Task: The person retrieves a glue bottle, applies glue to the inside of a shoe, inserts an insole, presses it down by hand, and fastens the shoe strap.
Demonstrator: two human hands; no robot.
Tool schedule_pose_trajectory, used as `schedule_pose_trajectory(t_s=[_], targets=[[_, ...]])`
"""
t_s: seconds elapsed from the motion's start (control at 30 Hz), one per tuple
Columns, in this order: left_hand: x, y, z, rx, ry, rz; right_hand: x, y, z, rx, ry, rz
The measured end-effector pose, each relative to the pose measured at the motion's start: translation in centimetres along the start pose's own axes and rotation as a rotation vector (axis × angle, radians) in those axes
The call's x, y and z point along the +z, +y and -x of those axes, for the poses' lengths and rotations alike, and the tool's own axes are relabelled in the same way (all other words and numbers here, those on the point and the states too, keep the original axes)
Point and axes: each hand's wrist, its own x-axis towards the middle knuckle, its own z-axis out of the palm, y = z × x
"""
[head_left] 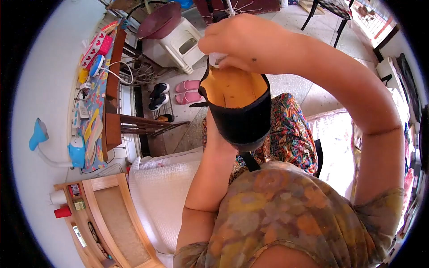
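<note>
Above the patterned trousers (pixel 292 134) is a black shoe (pixel 241 124), opening upward, probably for easy access; the left hand, hidden behind, presumably supports it, its grip impossible to tell; the right hand (pixel 237 42), curled tight, apparently pinches a small white piece (pixel 216 58) at the rim

Looks like a black boot (pixel 239 125), lined in tan-yellow with small dark spots. Held up above the lap (pixel 292 134), tilted with the wide opening facing upward. Touches a small white piece (pixel 217 59) at the rim, partly hidden.
</note>
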Motion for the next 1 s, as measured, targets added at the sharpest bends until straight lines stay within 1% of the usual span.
schedule_pose_trajectory(t_s=[0.07,0.2,0.4,0.43,0.5,0.53,0.6,0.63,0.7,0.8,0.83,0.9,0.93,1.0], targets=[[0.8,-0.8,0.6,0.127,0.022,-0.330,-0.6,-0.2,0.1,0.023,-0.022,-0.032],[-0.2,-0.4,0.6,0.095,0.054,-0.325,-1.4,-0.7,0.2,0.063,-0.042,-0.081],[-0.5,-0.1,-0.8,0.133,-0.062,-0.349,-1.9,-1.1,0.5,0.106,-0.046,-0.133],[-0.6,0.2,-1.5,0.193,0.025,-0.465,-1.9,-1.1,0.5,0.105,-0.046,-0.132],[-0.2,0.0,-1.9,0.253,0.113,-0.581,-1.8,-1.1,0.4,0.134,-0.060,-0.169],[0.7,-0.4,-1.8,0.261,0.157,-0.445,-1.8,-1.1,0.4,0.133,-0.060,-0.169],[1.2,-0.6,-1.7,0.270,0.199,-0.309,-1.5,-1.1,0.5,0.103,-0.019,-0.124],[1.2,-0.3,-1.6,0.268,0.166,-0.493,-1.6,-1.2,0.5,0.102,-0.018,-0.125],[1.1,-0.1,-1.5,0.265,0.131,-0.676,-1.7,-1.2,0.5,0.104,0.001,-0.125],[0.9,-0.2,-1.5,0.253,0.122,-0.674,-2.3,-1.5,0.6,0.123,0.021,-0.132],[0.7,-0.4,-1.3,0.261,0.084,-0.541,-2.7,-1.7,0.5,0.121,0.020,-0.132],[0.6,-0.6,-1.1,0.272,0.048,-0.407,-3.5,-2.2,0.5,0.073,0.058,-0.190],[0.8,-0.6,-1.0,0.307,0.002,-0.566,-3.8,-2.5,0.5,0.070,0.057,-0.191],[0.8,-0.7,-1.1,0.345,-0.043,-0.721,-4.3,-2.9,0.9,0.114,0.074,-0.262]])
